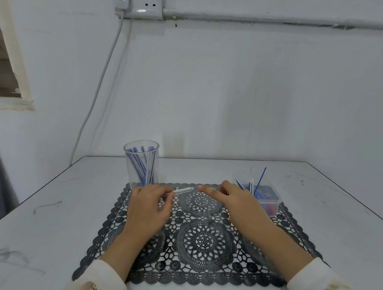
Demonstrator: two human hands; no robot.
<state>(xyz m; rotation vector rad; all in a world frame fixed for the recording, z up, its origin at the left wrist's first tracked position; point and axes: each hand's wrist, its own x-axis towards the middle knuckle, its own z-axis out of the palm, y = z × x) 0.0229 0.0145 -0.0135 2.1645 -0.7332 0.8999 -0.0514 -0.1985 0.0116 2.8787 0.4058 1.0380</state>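
Observation:
A thin white stick [183, 190] is held level over the black lace placemat [204, 244]. My left hand [149, 206] pinches its left end between thumb and fingers. My right hand [232, 197] meets its right end with an outstretched fingertip. A clear plastic cup [140, 162] stands at the mat's far left corner with several blue and white sticks upright in it. At the far right corner sits a clear shallow tub [268, 201] holding more blue and white sticks and some red and blue pieces.
The mat lies on a white table [56, 200] that meets a white wall. Above, a wall socket [143, 0] has a plug and a grey cable [98, 84] hanging down to the table's back left edge.

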